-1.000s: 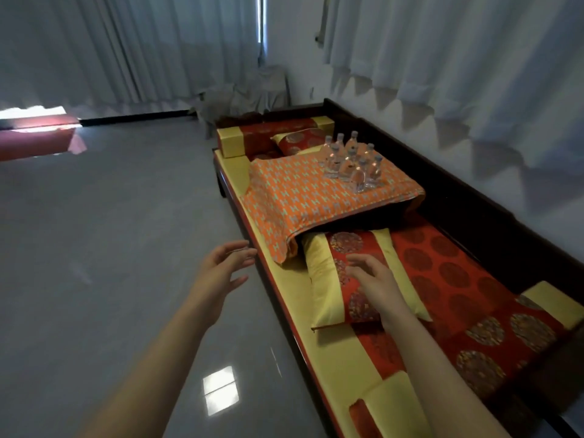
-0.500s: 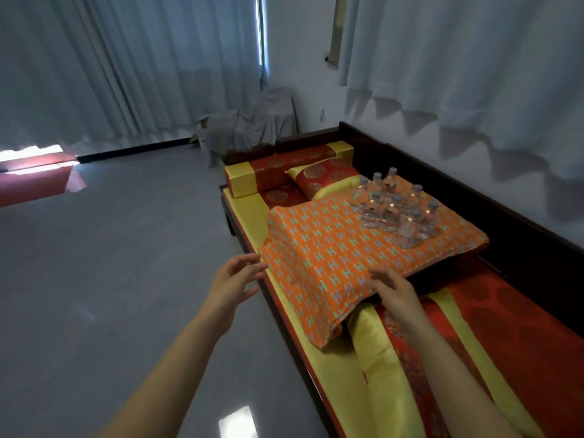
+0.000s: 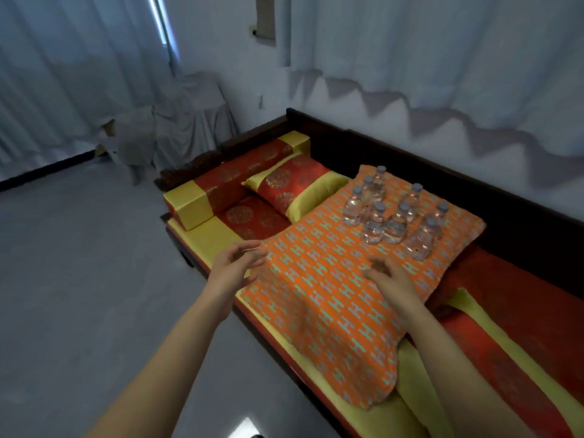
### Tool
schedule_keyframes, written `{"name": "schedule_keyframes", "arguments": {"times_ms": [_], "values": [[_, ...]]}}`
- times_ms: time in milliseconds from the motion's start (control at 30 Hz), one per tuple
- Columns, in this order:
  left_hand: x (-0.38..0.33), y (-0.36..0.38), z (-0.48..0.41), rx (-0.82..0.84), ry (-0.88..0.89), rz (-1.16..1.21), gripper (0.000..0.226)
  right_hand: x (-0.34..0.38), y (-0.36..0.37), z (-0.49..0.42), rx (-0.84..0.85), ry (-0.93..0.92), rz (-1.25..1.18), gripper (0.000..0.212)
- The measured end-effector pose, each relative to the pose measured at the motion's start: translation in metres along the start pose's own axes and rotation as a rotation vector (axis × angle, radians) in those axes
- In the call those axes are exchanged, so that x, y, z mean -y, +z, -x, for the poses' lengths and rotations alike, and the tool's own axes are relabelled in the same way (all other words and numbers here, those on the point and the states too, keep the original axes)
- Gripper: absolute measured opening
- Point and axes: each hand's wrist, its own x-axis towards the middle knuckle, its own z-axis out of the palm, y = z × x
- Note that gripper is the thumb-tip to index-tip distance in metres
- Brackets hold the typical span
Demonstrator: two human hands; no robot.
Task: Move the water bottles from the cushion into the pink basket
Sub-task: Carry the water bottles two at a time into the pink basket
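Observation:
Several small clear water bottles (image 3: 395,213) with grey caps stand upright in a cluster on the far part of a big orange patterned cushion (image 3: 331,289). The cushion lies on a long wooden bench. My left hand (image 3: 235,268) hovers at the cushion's left edge, fingers loosely spread, holding nothing. My right hand (image 3: 387,276) is over the cushion's middle, just short of the nearest bottles, fingers relaxed and empty. No pink basket is in view.
The dark wooden bench (image 3: 363,147) runs along the wall with red and yellow padding. A red and yellow pillow (image 3: 294,184) and a bolster (image 3: 221,188) lie at its far end. A cloth-covered object (image 3: 177,128) stands in the corner. Grey floor (image 3: 79,279) lies to the left.
I have come closer to the bench, so the cushion and bottles fill more of the view. Both hands have advanced toward the cushion; the right one is now over it.

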Motion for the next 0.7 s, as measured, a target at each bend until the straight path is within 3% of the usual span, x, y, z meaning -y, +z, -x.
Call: {"name": "schedule_keyframes", "arguments": {"times_ms": [267, 533, 700], "values": [[-0.033, 0.002, -0.130, 0.220, -0.063, -0.065, 0.026, 0.020, 0.038, -0.050, -0.199, 0.128, -0.092, 0.032], [-0.020, 0.067, -0.239, 0.427, -0.121, -0.170, 0.017, -0.016, 0.025, -0.110, -0.359, 0.220, -0.089, 0.032], [-0.008, 0.116, -0.306, 0.468, -0.085, -0.348, 0.025, -0.043, 0.019, -0.156, -0.446, 0.287, -0.067, 0.030]]}}
